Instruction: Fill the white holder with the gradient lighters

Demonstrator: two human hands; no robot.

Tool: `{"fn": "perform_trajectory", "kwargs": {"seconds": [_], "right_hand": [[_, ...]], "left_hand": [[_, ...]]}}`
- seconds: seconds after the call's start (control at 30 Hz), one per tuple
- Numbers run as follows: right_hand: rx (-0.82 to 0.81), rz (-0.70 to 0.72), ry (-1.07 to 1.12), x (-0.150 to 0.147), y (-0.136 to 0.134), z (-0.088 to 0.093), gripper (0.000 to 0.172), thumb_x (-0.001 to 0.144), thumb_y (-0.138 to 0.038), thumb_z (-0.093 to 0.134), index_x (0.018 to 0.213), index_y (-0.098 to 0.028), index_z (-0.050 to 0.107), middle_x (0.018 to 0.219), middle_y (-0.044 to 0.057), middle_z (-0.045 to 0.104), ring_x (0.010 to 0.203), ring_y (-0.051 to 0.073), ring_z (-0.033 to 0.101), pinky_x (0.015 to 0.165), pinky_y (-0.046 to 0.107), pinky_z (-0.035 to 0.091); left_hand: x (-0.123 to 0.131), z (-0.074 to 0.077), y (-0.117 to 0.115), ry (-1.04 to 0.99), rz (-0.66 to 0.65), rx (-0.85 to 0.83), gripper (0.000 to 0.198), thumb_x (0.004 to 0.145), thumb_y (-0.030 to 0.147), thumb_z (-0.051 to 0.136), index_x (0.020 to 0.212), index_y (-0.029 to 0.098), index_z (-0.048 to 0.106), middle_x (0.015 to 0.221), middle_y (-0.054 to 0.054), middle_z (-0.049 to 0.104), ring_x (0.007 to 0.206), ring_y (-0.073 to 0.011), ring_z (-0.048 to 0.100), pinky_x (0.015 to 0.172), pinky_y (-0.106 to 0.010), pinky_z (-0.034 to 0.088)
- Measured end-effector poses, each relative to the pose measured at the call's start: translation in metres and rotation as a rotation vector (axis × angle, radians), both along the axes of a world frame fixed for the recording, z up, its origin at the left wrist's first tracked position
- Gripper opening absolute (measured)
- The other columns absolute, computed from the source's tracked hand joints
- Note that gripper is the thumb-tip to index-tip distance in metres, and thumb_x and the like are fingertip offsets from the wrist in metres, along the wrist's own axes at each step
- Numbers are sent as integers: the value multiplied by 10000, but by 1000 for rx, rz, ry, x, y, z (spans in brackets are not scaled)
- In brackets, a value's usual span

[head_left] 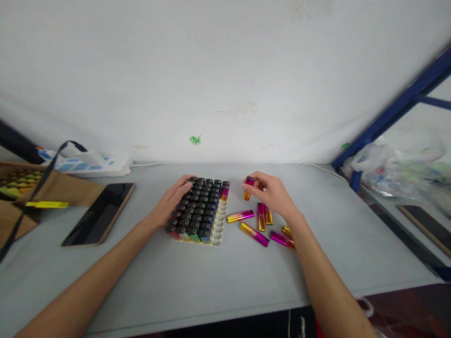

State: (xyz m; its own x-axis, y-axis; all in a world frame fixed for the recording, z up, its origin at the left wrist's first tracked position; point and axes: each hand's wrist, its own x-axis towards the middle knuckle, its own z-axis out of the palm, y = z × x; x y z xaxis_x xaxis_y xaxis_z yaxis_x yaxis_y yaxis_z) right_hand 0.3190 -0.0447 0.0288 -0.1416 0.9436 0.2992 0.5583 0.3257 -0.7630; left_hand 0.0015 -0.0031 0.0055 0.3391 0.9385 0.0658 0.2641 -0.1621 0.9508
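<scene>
Rows of black-topped lighters (197,211) stand upright in a pale tray (216,243) with round hollows. Along its right column two magenta-and-gold lighters (224,193) stand at the far end, and bare hollows show nearer me. My left hand (174,199) is closed around the tray's far left side, fingers against the lighters there. Between thumb and fingers of my right hand (269,190), a magenta-and-gold lighter (248,189) is held upright, right of the tray and apart from it. Several loose lighters (254,234) of that kind lie below my right hand.
To the left lie a dark phone (100,213) and an open cardboard box (75,185) with more lighters. A white power strip (105,165) sits by the wall. Beyond the table's right side are a blue metal frame (355,145) and clear plastic bags (398,164).
</scene>
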Motion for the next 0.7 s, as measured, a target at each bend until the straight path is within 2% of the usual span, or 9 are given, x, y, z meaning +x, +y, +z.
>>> {"fn": "perform_trajectory", "kwargs": {"seconds": [0.1, 0.2, 0.3, 0.37, 0.43, 0.5, 0.57, 0.7], "right_hand": [[-59, 25, 210, -10, 3, -3, 418, 924, -615, 722, 861, -202, 720, 786, 14, 680, 761, 182, 611, 713, 300, 492], [-175, 110, 421, -20, 2, -3, 451, 886, -664, 744, 926, -217, 706, 866, 24, 701, 859, 201, 665, 809, 331, 557], [-328, 177, 596, -27, -2, -4, 437, 924, -678, 703, 985, -256, 610, 789, -20, 672, 737, 175, 675, 790, 349, 590], [-374, 176, 652, -31, -4, -5, 437, 941, -691, 672, 989, -271, 561, 717, -58, 609, 616, 146, 616, 700, 325, 584], [-378, 144, 657, -33, -3, -6, 456, 930, -716, 662, 1011, -278, 561, 672, -89, 502, 526, 118, 495, 554, 265, 513], [-363, 85, 617, -35, -2, -9, 480, 926, -744, 634, 1013, -275, 580, 657, -98, 408, 496, 106, 370, 449, 221, 377], [-295, -16, 526, -37, 0, -12, 508, 934, -759, 596, 898, -252, 577, 641, -88, 374, 510, 106, 319, 441, 226, 287], [-96, -243, 330, -43, 1, -17, 595, 952, -731, 549, 640, -238, 432, 585, -59, 356, 574, 122, 360, 534, 273, 282]], "left_hand": [[0, -1, 1, -5, -3, 2, 559, 982, 660, 535, 1332, 239, 651, 1338, -50, 726, 1250, -338, 626, 1156, -432, 450], [0, -2, 1, 2, -7, 4, 571, 992, 662, 520, 1350, 233, 639, 1366, -58, 713, 1264, -337, 617, 1166, -439, 438], [-1, -1, 1, 16, -11, 18, 570, 1005, 649, 503, 1363, 226, 636, 1394, -61, 700, 1280, -329, 612, 1180, -432, 424], [-1, 0, 0, 24, -12, 27, 570, 1005, 646, 502, 1362, 223, 637, 1396, -64, 699, 1280, -327, 615, 1190, -435, 414], [-1, 1, 0, 26, -9, 35, 571, 999, 652, 508, 1352, 224, 643, 1385, -65, 704, 1279, -330, 617, 1194, -439, 410], [0, 1, 0, 22, -6, 36, 566, 996, 658, 511, 1338, 228, 650, 1367, -62, 712, 1276, -331, 620, 1191, -440, 416], [0, 0, 1, 18, -6, 29, 562, 999, 660, 509, 1332, 232, 654, 1357, -61, 717, 1272, -329, 624, 1187, -441, 423], [-2, -4, 3, 9, 0, 17, 553, 998, 652, 518, 1338, 236, 649, 1374, -63, 711, 1281, -329, 619, 1198, -448, 415]]}}
